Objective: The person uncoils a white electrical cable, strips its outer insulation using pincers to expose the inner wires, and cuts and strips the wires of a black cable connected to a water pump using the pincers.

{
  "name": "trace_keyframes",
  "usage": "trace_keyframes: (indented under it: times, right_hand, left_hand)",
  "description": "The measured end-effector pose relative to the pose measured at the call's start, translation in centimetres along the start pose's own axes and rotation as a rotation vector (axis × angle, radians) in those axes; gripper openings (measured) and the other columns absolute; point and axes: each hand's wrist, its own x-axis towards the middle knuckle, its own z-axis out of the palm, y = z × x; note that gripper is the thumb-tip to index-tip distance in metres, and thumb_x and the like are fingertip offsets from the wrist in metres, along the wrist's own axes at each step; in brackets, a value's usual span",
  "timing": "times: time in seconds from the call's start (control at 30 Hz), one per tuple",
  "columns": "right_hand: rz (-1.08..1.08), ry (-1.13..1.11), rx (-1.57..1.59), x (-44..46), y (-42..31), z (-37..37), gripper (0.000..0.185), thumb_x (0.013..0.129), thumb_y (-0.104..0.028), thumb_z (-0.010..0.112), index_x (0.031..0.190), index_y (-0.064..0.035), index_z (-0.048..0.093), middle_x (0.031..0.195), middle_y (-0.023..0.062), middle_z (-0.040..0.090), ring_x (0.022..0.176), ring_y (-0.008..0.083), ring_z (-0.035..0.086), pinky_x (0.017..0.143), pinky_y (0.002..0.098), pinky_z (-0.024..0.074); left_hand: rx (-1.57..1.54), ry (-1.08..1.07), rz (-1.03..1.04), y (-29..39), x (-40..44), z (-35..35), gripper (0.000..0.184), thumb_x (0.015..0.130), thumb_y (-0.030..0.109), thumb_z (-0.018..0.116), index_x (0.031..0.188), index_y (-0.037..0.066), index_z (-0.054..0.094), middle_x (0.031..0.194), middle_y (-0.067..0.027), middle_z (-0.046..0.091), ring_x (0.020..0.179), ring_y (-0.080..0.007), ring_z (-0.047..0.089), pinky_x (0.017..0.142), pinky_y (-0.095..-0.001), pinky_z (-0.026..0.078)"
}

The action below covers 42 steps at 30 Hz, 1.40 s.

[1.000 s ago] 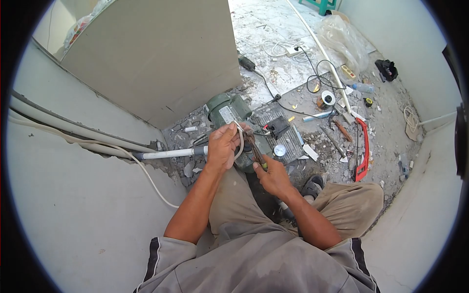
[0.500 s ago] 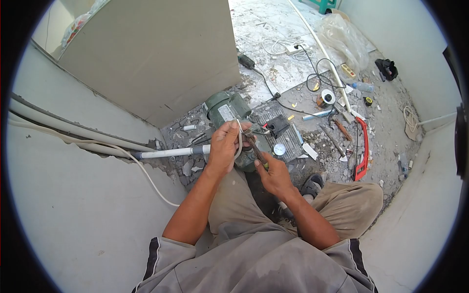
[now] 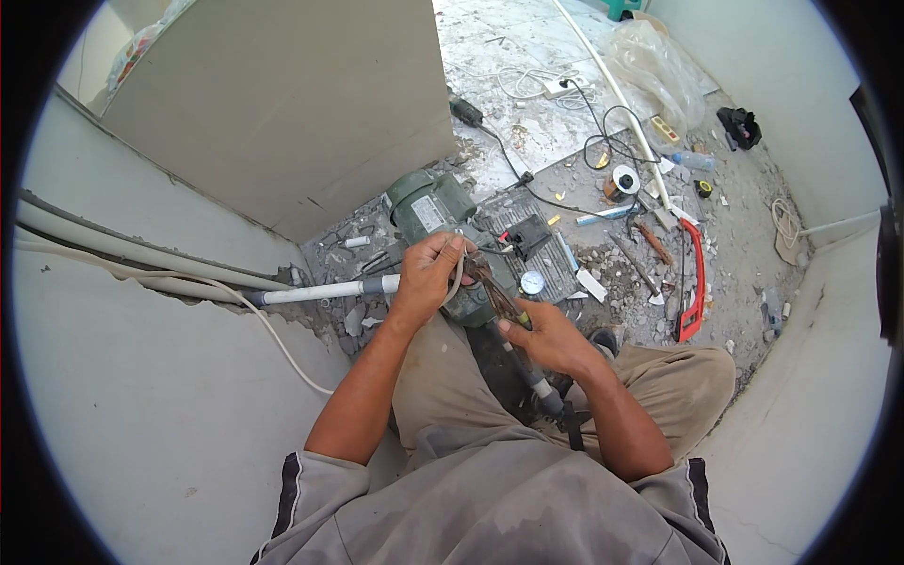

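Observation:
My left hand (image 3: pixel 426 282) pinches a white cable (image 3: pixel 458 281), which loops down from its fingertips. In my right hand (image 3: pixel 554 339) is a pair of pliers (image 3: pixel 493 290) with worn metal and some yellow-green on the grip. The pliers' jaws are close to the left fingertips; whether they touch the cable I cannot tell. Below both hands sits a green water pump (image 3: pixel 431 207), partly hidden by them. A round pressure gauge (image 3: pixel 532 282) is at its right side, beside a black switch box (image 3: pixel 527 235) with loose wires.
A white pipe (image 3: pixel 325 293) runs from the left wall toward the pump. On the rubble floor to the right lie a red hacksaw (image 3: pixel 695 282), a hammer (image 3: pixel 637 266), a tape roll (image 3: pixel 703 188) and a water bottle (image 3: pixel 693 160). A grey-brown panel (image 3: pixel 282 113) stands at the back left.
My right hand has drawn slightly right and down, and the pliers' handles look wider apart. My left hand still holds the cable. The whole view has shifted a little.

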Motion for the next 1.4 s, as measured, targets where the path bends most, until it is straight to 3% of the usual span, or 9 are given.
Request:
trace_keyframes:
  times: [0.2,0.3,0.43,0.53,0.77,1.0,1.1,1.23,1.4]
  right_hand:
    - [-0.019,0.029,-0.109,-0.3,-0.1,0.9,0.052,0.102,-0.03,0.065,0.142,0.0029,0.057,0.091,0.0224,0.071,0.081,0.0314,0.069,0.079,0.043,0.0518]
    - [0.037,0.028,-0.053,-0.4,-0.4,1.1,0.051,0.102,-0.03,0.065,0.141,0.0024,0.058,0.103,0.0263,0.072,0.094,0.0355,0.071,0.086,0.0437,0.0517]
    - [0.105,-0.067,-0.036,-0.8,-1.5,-0.2,0.048,0.102,-0.031,0.064,0.138,0.0015,0.06,0.105,0.0275,0.073,0.098,0.0384,0.072,0.086,0.0448,0.0519]
    - [0.079,-0.093,-0.13,-1.6,-1.9,-2.2,0.045,0.102,-0.031,0.064,0.135,-0.0003,0.062,0.101,0.0268,0.073,0.095,0.0393,0.072,0.084,0.0454,0.0523]
    - [0.075,-0.091,-0.293,-2.3,-2.0,-4.2,0.043,0.1,-0.029,0.065,0.134,-0.0034,0.064,0.098,0.0276,0.073,0.096,0.0439,0.07,0.084,0.0484,0.052]
    - [0.075,0.083,-0.265,-1.5,-0.1,-2.6,0.047,0.1,-0.026,0.064,0.143,-0.0073,0.06,0.103,0.0274,0.073,0.098,0.0459,0.069,0.086,0.0515,0.0526]
    - [-0.136,0.217,-0.445,-1.4,0.0,-1.5,0.05,0.101,-0.025,0.062,0.15,-0.0143,0.054,0.103,0.0254,0.071,0.095,0.0437,0.07,0.082,0.0524,0.0542]
    - [-0.043,0.273,-0.696,-1.7,-1.7,-1.4,0.06,0.098,-0.018,0.064,0.156,-0.0224,0.048,0.102,0.02,0.064,0.089,0.0404,0.068,0.075,0.0515,0.0551]
    - [-0.21,0.471,-0.895,-1.6,-1.4,-2.2,0.071,0.09,-0.003,0.061,0.157,-0.0243,0.046,0.108,0.018,0.054,0.092,0.0364,0.063,0.073,0.0477,0.0555]
  left_hand:
    - [-0.007,0.042,-0.016,0.2,0.3,-0.1,0.037,0.111,0.034,0.055,0.108,0.001,0.07,0.098,-0.0056,0.071,0.088,-0.0119,0.068,0.073,-0.0294,0.059]
    - [-0.012,0.04,-0.028,0.3,0.3,-0.2,0.036,0.11,0.034,0.055,0.108,0.001,0.07,0.096,-0.0049,0.071,0.085,-0.0113,0.068,0.072,-0.0288,0.058]
    - [0.047,-0.018,0.043,0.4,0.3,-0.9,0.033,0.11,0.032,0.057,0.107,0.002,0.07,0.09,-0.0044,0.07,0.076,-0.01,0.066,0.068,-0.0268,0.055]
    - [0.325,-0.053,0.034,1.0,-0.3,-1.5,0.03,0.109,0.03,0.059,0.105,0.002,0.07,0.087,-0.0044,0.069,0.07,-0.0091,0.063,0.066,-0.026,0.053]
    - [-0.055,-0.05,-0.013,-0.1,-0.5,-0.1,0.025,0.108,0.026,0.06,0.103,0.002,0.068,0.091,-0.007,0.071,0.071,-0.0114,0.065,0.066,-0.0267,0.054]
    - [-0.289,-0.027,0.01,-0.7,-1.1,0.7,0.026,0.108,0.023,0.06,0.11,0.0,0.07,0.109,-0.0096,0.072,0.083,-0.0116,0.063,0.073,-0.0256,0.052]
    - [-0.307,-0.003,0.013,-0.4,-1.4,1.8,0.026,0.108,0.022,0.061,0.115,-0.001,0.071,0.112,-0.0094,0.072,0.085,-0.0102,0.061,0.074,-0.0258,0.051]
    - [-0.345,0.035,0.035,-1.8,-1.2,1.8,0.024,0.106,0.021,0.065,0.117,0.0,0.072,0.11,-0.0064,0.071,0.089,-0.0087,0.062,0.073,-0.0255,0.051]
    - [-0.369,0.07,0.091,-3.0,-1.2,1.6,0.013,0.099,0.013,0.074,0.104,0.001,0.074,0.118,-0.0079,0.067,0.092,-0.0117,0.065,0.077,-0.027,0.056]
